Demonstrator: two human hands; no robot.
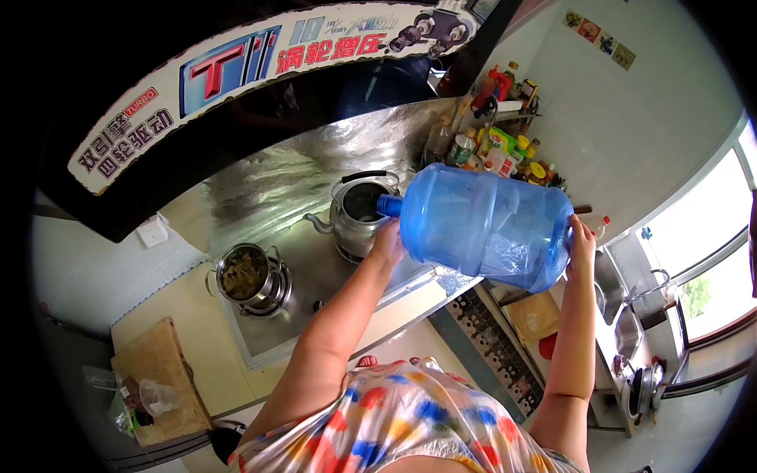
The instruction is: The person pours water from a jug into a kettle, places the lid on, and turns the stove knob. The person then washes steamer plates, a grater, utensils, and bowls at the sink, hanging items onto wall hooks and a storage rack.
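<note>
Stove (303, 280): pot (264, 290) left, kettle (359, 235) right. Jug (481, 225) sideways, right of kettle, mouth end at its opening; left hand (388, 240) at that end, right hand (582, 240) at other. Bottles (464, 146) behind jug. Board (150, 355) left of stove. Sink (628, 331) far right, by window (702, 252).

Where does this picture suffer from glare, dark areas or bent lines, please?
Head view: the window is mostly washed out to white, and its frame bows, likely from the lens; the metallic backsplash shines in patches; the corners fall black; the blue bottle looks fairly sharp.
</note>
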